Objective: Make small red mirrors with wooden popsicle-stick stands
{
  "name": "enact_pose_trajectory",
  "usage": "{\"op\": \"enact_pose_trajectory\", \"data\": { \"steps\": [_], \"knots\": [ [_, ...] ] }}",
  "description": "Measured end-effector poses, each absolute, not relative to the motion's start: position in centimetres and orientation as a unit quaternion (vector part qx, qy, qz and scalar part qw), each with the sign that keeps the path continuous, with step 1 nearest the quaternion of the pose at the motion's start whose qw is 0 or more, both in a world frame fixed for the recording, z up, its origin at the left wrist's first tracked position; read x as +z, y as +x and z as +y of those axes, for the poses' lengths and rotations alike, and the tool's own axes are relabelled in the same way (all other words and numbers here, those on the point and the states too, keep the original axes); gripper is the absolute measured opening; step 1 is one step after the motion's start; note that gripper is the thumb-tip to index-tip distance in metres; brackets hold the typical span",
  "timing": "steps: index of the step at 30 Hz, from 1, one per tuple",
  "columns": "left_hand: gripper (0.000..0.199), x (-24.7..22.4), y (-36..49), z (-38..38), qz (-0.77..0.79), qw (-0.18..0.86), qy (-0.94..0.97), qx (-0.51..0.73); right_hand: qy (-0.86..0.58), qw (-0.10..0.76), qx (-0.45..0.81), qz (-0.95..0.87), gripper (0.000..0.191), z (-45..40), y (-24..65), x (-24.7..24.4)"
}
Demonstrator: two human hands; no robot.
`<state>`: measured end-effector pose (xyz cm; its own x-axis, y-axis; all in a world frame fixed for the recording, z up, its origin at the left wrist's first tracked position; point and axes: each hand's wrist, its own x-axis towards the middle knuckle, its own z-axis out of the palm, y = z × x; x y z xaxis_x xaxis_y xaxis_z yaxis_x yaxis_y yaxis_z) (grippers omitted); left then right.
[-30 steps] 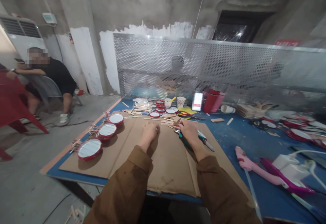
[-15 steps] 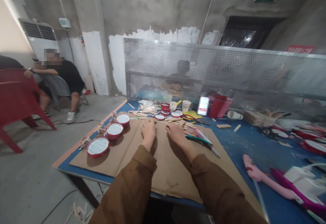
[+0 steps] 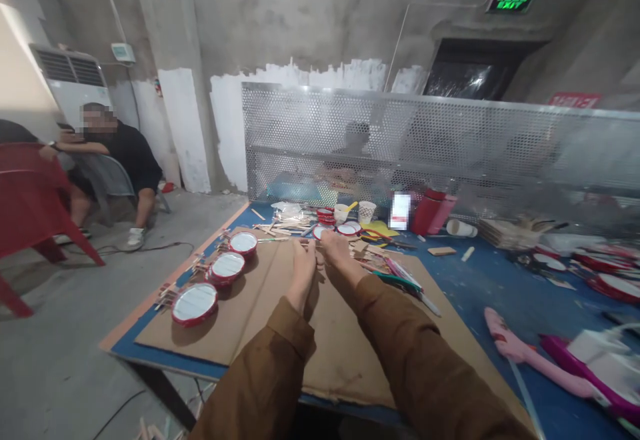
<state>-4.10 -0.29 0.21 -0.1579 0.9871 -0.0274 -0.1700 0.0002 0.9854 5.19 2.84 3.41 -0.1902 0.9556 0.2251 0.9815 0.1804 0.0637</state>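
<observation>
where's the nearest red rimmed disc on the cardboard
In the head view, the red-rimmed disc sits on the cardboard sheet, left of the person's left hand, beside a second disc.

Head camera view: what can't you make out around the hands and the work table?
Whether the left hand or right hand holds anything: the hands hide their own fingers' grip.
The bright white rectangular object: blurred out, kind unclear.
The magenta plastic tool: cut off by the right edge.
The person behind the perforated metal screen: blurred by the mesh.
</observation>
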Motion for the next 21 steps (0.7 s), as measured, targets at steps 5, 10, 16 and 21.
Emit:
{"op": "enact_pose_trajectory", "data": {
  "steps": [5, 10, 16, 21],
  "knots": [
    [0.037, 0.1, -3.4, -0.3, 0.376, 0.653, 0.426, 0.5, -0.598, 0.066, -0.114, -0.79, 0.023, -3.0, 7.6, 3.6],
    [0.032, -1.3, -1.6, -0.5, 0.317, 0.661, 0.513, 0.446, -0.598, 0.21, -0.027, -0.773, 0.024, -5.5, 11.7, 2.9],
    [0.025, -1.1, -0.7, -1.8, 0.356, 0.656, 0.561, 0.357, -0.821, 0.311, -0.021, -0.479, 0.034, -3.8, 20.5, 2.9],
    [0.022, -0.8, -1.3, -1.9, 0.343, 0.632, 0.596, 0.357, -0.829, 0.274, 0.001, -0.487, 0.031, -3.1, 23.8, 1.1]
  ]
}}
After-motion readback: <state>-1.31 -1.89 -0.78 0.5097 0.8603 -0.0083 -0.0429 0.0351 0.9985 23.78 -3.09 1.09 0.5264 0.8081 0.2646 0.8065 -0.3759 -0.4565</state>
